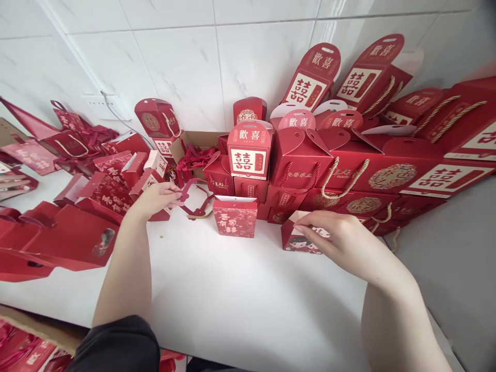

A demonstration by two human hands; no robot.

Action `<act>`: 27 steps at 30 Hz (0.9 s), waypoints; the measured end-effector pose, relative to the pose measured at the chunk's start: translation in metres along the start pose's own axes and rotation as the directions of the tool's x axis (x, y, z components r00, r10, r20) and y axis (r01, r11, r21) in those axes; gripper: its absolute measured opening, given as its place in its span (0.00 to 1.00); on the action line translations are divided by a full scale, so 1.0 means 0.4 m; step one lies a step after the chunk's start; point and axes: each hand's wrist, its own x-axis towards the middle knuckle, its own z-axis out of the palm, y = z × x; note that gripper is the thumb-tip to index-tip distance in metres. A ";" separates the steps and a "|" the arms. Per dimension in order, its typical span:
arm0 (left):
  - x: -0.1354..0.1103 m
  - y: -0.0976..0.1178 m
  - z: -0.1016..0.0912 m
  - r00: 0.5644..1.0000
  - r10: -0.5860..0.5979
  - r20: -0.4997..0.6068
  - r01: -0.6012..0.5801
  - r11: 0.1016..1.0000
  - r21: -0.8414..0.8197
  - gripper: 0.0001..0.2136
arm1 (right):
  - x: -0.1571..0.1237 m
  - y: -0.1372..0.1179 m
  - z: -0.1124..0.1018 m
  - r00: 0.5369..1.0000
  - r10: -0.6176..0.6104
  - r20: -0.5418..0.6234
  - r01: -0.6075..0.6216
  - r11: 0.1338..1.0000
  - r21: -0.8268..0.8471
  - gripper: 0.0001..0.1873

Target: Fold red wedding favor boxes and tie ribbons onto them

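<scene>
My left hand (155, 199) is closed on a dark red ribbon handle (194, 199) that loops out to the right over the white table (240, 299). My right hand (341, 237) rests with curled fingers on the top of a small red gift box (296, 240) with a printed figure on its side. Between the two hands stands a small red box (235, 217) with gold characters and an open white-edged top.
Stacks of red gift boxes with rope handles (349, 170) fill the back and right against the tiled wall. Flat and folded red boxes (70, 232) crowd the left side. A cardboard box (197, 142) with red ribbons sits at the back.
</scene>
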 end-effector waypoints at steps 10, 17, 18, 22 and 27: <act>-0.109 0.089 0.025 0.998 0.042 -0.051 -0.042 0.999 0.009 0.19 | 0.003 -0.013 0.003 0.999 -0.028 0.028 0.027 0.999 0.035 0.13; -0.294 0.234 0.044 0.838 0.512 -0.188 -0.461 0.849 0.256 0.06 | 0.012 -0.053 0.025 0.998 -0.053 0.022 0.050 0.989 0.142 0.12; -0.322 0.257 0.057 0.775 0.623 -0.108 -0.575 0.766 0.288 0.04 | 0.012 -0.065 0.031 0.998 -0.059 0.011 0.056 0.979 0.194 0.11; -0.399 0.318 0.134 0.514 0.821 0.250 -0.856 0.472 0.209 0.11 | 0.006 -0.116 0.065 0.996 -0.088 0.002 0.072 0.830 0.553 0.11; -0.410 0.336 0.216 0.363 0.877 0.315 -0.932 0.334 0.143 0.08 | 0.006 -0.131 0.097 0.967 -0.223 0.126 -0.008 0.463 0.886 0.08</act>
